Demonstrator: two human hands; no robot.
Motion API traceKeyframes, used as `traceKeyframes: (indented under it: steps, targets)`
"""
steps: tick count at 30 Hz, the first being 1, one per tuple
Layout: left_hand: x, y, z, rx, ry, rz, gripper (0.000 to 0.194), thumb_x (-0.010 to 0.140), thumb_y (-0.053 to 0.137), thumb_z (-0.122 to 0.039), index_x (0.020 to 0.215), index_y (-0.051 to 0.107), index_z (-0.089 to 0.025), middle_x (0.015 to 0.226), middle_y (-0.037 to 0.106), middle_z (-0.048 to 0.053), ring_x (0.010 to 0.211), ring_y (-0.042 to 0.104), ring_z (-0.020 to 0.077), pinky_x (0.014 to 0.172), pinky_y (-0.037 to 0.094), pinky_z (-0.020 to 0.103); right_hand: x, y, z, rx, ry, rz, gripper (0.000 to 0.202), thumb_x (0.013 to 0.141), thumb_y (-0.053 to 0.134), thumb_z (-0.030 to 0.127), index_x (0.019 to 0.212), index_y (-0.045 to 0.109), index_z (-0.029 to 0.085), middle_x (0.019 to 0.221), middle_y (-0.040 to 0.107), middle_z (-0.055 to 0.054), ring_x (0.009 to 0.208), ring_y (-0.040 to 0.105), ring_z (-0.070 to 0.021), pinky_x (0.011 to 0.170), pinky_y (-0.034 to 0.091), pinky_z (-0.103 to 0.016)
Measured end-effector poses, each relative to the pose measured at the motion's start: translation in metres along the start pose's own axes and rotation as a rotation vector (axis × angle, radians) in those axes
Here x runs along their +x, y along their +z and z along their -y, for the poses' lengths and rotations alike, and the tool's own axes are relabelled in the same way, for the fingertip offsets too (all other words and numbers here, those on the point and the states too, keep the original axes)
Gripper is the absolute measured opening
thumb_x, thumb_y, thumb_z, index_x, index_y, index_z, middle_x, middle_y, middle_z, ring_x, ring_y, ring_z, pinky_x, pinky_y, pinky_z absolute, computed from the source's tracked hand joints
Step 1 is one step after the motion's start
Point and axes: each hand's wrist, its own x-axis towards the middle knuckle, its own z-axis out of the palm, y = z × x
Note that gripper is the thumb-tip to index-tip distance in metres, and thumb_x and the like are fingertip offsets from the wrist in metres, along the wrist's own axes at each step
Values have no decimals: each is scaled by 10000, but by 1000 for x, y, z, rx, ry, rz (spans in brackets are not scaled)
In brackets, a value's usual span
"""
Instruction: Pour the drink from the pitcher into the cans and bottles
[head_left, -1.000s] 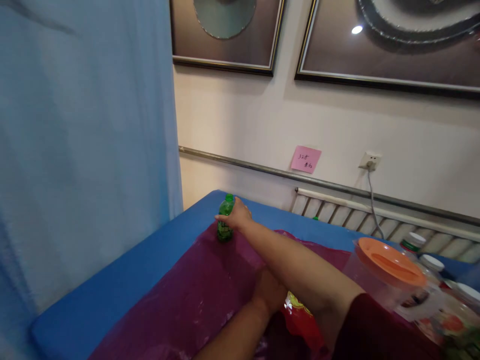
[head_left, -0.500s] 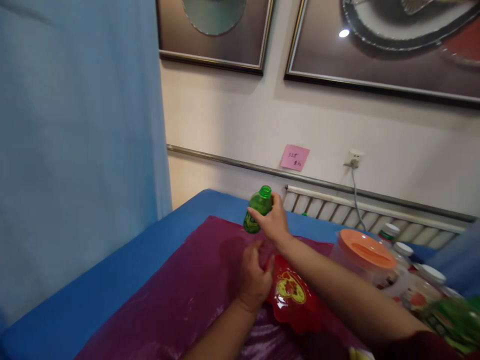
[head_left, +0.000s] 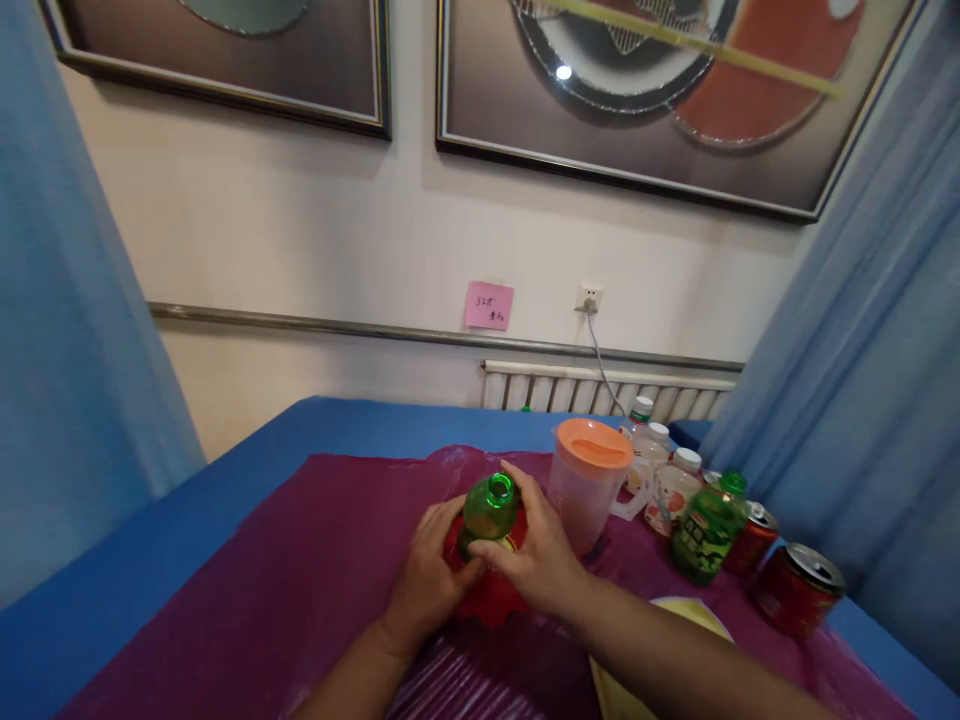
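A small uncapped green plastic bottle (head_left: pixel 489 512), its mouth facing up, is between my two hands above a red scalloped dish (head_left: pixel 489 605). My right hand (head_left: pixel 541 555) is closed round the bottle's right side, thumb across the front. On the other side, my left hand (head_left: pixel 431 568) wraps the lower left of the bottle with curled fingers. The hands hide the bottle's lower part, so I cannot tell whether it touches the dish. Under the dish lies a shiny purple plastic sheet (head_left: pixel 322 560).
Right of my hands stands a clear pitcher with an orange lid (head_left: pixel 592 450). Beyond it are white-capped bottles (head_left: pixel 675 490), another green bottle (head_left: pixel 705 535) and red cans (head_left: pixel 799 590). A yellow dish (head_left: pixel 622 690) lies partly under my right forearm. Blue curtains (head_left: pixel 847 330) flank the table.
My right hand has lowered the green bottle over the red dish. My left hand, open and apart before, now curls round the bottle too. The view has turned right.
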Motion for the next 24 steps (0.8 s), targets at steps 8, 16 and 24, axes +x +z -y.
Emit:
traceKeyframes:
  steps: [8, 16, 24]
  targets:
    - [4, 4, 4, 43, -198, -4, 575, 756, 753, -498, 1227, 627, -194, 1118, 704, 108, 1039, 670, 304, 938, 546, 493, -52, -71, -52, -149, 114, -462, 551, 924, 604, 408, 1420, 452, 222, 1436, 484, -151, 1333, 467, -308, 1070, 415, -526]
    - [6, 6, 2, 16, -257, 32, 563, 716, 778, -459, 1201, 652, -201, 1113, 724, 97, 1041, 684, 304, 955, 539, 489, -18, -123, -118, -133, 442, -695, 647, 829, 579, 634, 1262, 515, 159, 1278, 556, -164, 1132, 571, -286, 961, 477, -448]
    - [5, 6, 4, 16, -226, 43, 554, 727, 785, -431, 1217, 650, -212, 1118, 726, 89, 1034, 685, 296, 938, 547, 470, -4, -146, -140, -70, 503, -726, 579, 741, 613, 714, 996, 614, 194, 1031, 652, -100, 975, 607, -275, 846, 490, -408]
